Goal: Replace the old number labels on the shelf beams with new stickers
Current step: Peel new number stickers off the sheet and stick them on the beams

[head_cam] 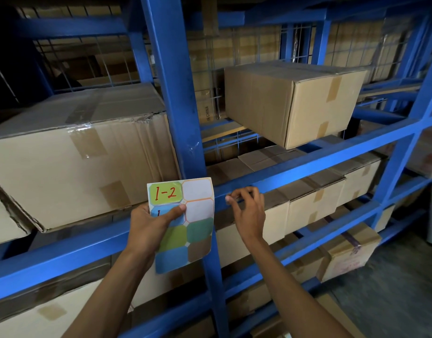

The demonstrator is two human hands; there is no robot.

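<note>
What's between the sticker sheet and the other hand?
In the head view, only the blue upright post lies between the sticker sheet and the right hand.

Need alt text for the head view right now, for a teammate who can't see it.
Left hand holds a sticker sheet, top label "1-2", before a blue shelf upright. Right hand reaches to the blue beam, fingers pinched; cardboard boxes fill the shelves.

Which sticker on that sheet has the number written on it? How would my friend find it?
Find the thick blue upright post in the middle of the shelves; the left hand holds a sticker sheet in front of its base. Look at the sheet's top left corner: the yellow-green sticker reads "1-2" in red. The two spots beside it are peeled blank, and the lower coloured stickers are unmarked.
</note>
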